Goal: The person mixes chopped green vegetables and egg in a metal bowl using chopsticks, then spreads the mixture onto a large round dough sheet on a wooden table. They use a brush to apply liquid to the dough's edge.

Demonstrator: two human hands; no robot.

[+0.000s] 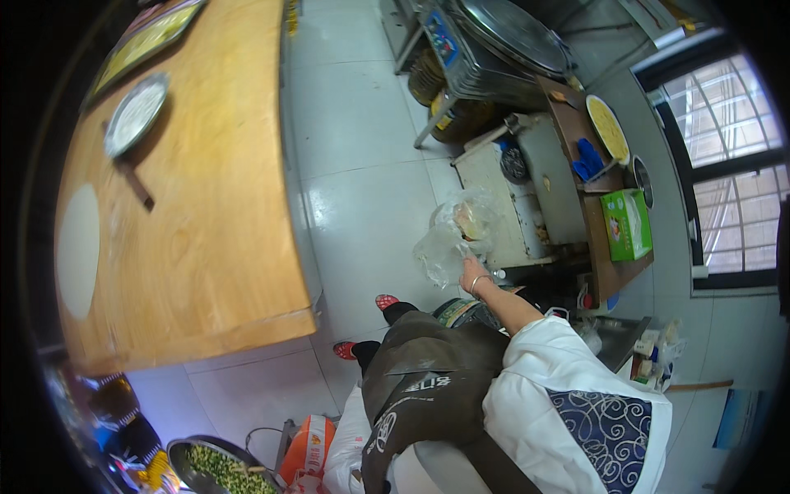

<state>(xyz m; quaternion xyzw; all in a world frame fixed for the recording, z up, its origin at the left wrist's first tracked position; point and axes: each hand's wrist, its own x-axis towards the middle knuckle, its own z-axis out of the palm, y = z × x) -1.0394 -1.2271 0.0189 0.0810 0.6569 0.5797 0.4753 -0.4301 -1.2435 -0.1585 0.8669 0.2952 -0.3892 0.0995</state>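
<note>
My right hand (474,273), with a bangle at the wrist, grips the gathered edge of a clear plastic bag (437,254). Some pinkish-yellow contents (467,221) show through the bag, too blurred to name. The bag hangs in front of a low whitish panel (503,204) beside the brown shelf. Below the hand, a round dark container with a green patterned band (463,312) stands close to my legs. A brown apron (432,358) covers my front. My left hand is out of view.
To the left, a wooden worktable (228,234) carries a bowl of white powder (137,114), a rolling pin (137,185) and a dough sheet (78,250). A green tissue box (624,225) and blue glove (588,159) lie on the shelf. A pan of chopped greens (222,469) stands below.
</note>
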